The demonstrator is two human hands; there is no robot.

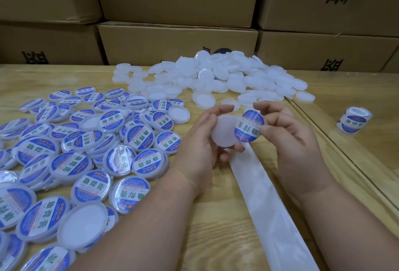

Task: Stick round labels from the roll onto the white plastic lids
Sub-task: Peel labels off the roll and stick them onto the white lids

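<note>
Pinching round label (249, 126) in right hand (289, 139) | left hand (200, 141) holds white lid (223, 131)

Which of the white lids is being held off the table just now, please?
The bare white lid gripped in the left hand, beside the round label pinched by the right hand; the other lids lie on the table.
</note>
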